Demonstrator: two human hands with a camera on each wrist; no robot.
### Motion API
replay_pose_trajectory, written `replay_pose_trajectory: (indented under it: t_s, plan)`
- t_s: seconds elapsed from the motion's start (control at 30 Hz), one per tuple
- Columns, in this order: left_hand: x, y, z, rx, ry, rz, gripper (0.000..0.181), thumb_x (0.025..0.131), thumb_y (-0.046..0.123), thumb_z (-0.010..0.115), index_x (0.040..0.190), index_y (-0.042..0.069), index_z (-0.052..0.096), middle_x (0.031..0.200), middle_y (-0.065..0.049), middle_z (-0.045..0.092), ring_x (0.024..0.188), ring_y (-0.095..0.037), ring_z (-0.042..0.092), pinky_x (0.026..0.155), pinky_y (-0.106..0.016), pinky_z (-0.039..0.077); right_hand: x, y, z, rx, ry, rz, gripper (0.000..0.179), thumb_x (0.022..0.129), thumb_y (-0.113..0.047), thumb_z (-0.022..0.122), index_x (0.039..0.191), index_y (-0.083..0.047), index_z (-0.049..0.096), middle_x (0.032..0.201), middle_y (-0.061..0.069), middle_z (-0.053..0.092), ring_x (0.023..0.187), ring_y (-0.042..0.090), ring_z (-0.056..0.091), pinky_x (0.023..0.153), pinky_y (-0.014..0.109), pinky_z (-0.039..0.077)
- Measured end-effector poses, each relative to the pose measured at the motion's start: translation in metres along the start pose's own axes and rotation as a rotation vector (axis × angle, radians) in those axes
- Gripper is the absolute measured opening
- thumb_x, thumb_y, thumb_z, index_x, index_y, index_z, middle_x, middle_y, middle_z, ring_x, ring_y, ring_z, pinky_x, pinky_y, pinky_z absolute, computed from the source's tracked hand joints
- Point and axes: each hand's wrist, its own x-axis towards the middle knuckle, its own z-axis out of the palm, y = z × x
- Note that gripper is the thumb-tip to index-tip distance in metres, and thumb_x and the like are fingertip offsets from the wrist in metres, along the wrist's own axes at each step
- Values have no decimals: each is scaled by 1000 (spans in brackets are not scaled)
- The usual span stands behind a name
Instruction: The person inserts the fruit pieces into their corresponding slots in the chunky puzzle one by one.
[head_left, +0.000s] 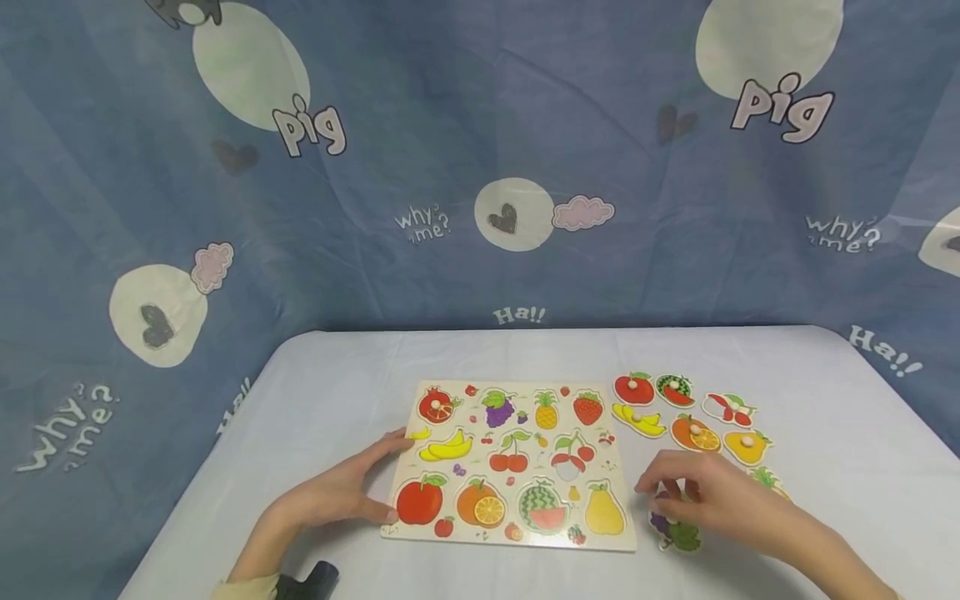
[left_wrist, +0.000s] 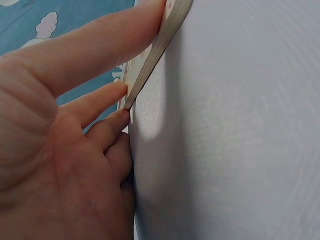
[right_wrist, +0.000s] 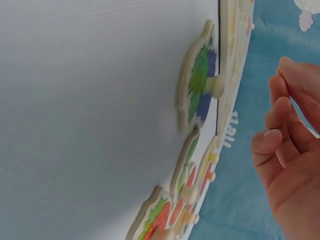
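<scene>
A fruit puzzle board point(head_left: 517, 537) with printed fruit shapes lies on the white table. My left hand point(head_left: 330, 496) is at its left edge, thumb on the near corner and the other fingers reaching along the side. In the left wrist view the thumb point(left_wrist: 100, 45) lies against the board's edge point(left_wrist: 155, 55). Just right of the board, my right hand point(head_left: 705, 492) hovers over a grape puzzle piece point(head_left: 681, 536), fingers loosely bent with nothing between them. The right wrist view shows this piece's wooden knob point(right_wrist: 216, 86) apart from the fingers.
Several knobbed pieces lie right of the board: an apple point(head_left: 633, 388), watermelon point(head_left: 675, 390), cherries point(head_left: 729, 409), bananas point(head_left: 638, 420), an orange point(head_left: 695, 434), a pear point(head_left: 747, 447) and a pineapple point(head_left: 767, 477) partly behind my hand. A blue printed cloth point(head_left: 420, 275) hangs behind the table.
</scene>
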Motion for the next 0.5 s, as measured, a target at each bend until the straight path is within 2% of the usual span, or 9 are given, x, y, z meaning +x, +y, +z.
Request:
replay_pose_trajectory:
  t_s: [0.17, 0.37, 0.5]
  plan:
    - [-1, 0, 0, 25, 14, -6, 97, 64, 21, 90, 148, 23, 42, 162, -10, 21, 146, -40, 15, 109, -70, 14, -6, 5, 2, 16, -12, -28, 17, 87, -18, 75, 102, -25, 70, 89, -17, 62, 78, 4, 54, 59, 22, 47]
    - [-1, 0, 0, 28, 12, -1, 96, 65, 22, 89, 149, 23, 41, 161, -11, 21, 145, -40, 16, 108, -70, 15, -10, 10, 3, 7, -12, 14, 17, 88, -18, 75, 101, -26, 70, 87, -17, 59, 79, 4, 54, 60, 22, 47]
    - [1, -1, 0, 19, 5, 15, 96, 66, 22, 89, 149, 23, 41, 162, -11, 20, 146, -40, 14, 109, -70, 13, -15, 14, 3, 0, -7, -1, 19, 87, -15, 75, 101, -26, 70, 86, -16, 59, 78, 3, 53, 60, 22, 46]
